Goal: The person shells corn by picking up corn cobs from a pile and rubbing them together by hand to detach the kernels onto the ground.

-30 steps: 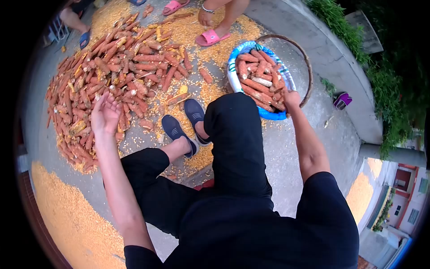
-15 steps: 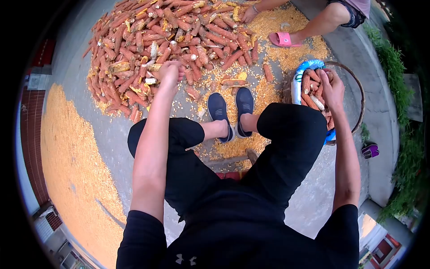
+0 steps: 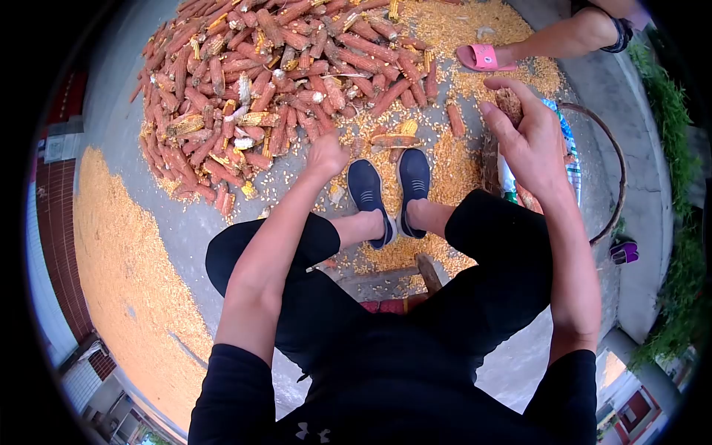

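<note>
My right hand [image 3: 532, 144] is raised over the basket [image 3: 490, 159] on the right, thumb and fingers closed round a reddish-brown corn cob [image 3: 508, 105]. The basket has a blue-and-white plastic lining [image 3: 571, 141] and a curved handle [image 3: 620, 174]; my hand hides most of its cobs. At the near edge of a large cob pile [image 3: 297, 59], my left hand [image 3: 328, 154] is curled into a fist. Whatever it holds, if anything, is hidden. A partly yellow cob [image 3: 394, 139] lies just beyond my shoes, on scattered kernels.
Another person's leg with a pink sandal [image 3: 483, 57] stands on kernels at the upper right. A wide layer of yellow corn kernels [image 3: 133, 274] covers the left ground. My navy shoes [image 3: 365, 196] are between the hands. A purple shoe [image 3: 624, 253] lies at far right.
My left hand has moved right and nearer to me, from over the pile to its edge. My right hand has lifted a cob up from the basket. The other person's hand has left view.
</note>
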Tool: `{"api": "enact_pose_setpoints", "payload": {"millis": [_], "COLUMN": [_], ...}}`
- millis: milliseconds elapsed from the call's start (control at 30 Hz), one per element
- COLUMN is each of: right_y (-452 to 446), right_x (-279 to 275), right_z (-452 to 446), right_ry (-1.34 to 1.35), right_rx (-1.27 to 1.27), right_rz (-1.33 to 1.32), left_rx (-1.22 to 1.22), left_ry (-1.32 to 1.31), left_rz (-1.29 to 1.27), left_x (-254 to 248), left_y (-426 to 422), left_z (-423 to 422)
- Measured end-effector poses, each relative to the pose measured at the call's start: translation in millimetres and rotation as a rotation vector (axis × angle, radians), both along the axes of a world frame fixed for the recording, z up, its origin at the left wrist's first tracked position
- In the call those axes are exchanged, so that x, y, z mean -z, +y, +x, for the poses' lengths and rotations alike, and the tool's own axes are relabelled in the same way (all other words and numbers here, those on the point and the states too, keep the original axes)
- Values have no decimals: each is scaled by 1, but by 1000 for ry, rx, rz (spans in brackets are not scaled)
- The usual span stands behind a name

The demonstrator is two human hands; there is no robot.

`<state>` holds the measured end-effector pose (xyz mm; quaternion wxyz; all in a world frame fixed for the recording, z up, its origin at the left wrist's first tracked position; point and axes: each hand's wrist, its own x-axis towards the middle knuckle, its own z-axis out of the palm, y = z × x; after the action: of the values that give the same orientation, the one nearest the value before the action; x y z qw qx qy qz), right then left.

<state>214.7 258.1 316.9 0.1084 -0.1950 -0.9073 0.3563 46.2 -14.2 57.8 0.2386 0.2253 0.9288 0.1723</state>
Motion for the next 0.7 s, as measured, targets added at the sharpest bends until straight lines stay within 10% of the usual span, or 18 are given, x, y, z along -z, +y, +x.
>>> {"api": "enact_pose_setpoints", "payload": {"millis": [500,700], "right_y": [52,67], "right_x": [41,39], "right_z": [-15,-24], "right_ry": [-207,-171], "right_rx": [133,132], "right_rz": [-448,-384], "left_rx": [-62,98], "left_ry": [369,34], "left_rz": [22,-55], "left_x": [125,113], "left_y": [176,170], "left_z": [-31,-57]}}
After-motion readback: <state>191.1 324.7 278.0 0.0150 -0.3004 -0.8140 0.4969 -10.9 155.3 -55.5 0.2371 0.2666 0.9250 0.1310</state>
